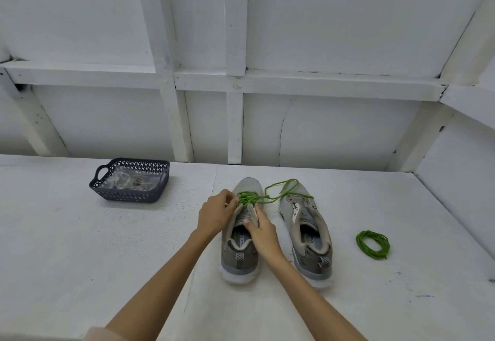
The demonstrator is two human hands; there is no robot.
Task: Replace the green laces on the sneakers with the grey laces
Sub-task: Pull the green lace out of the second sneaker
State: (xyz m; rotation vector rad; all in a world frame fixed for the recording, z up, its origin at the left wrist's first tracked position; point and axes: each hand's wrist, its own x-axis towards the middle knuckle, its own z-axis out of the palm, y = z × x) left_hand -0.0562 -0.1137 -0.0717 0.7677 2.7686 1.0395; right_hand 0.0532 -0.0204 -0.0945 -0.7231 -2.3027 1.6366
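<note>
while left fingers [228, 196] pinch green lace [249, 198], right fingers [260, 211] grip sneaker tongue [245, 214]

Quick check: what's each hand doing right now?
Left hand: pinches the green lace on the left sneaker.
Right hand: grips that sneaker's upper.

My white painted table [80, 247] meets a white wall [334, 131] crossed by white boards [235, 79], evenly lit.
</note>
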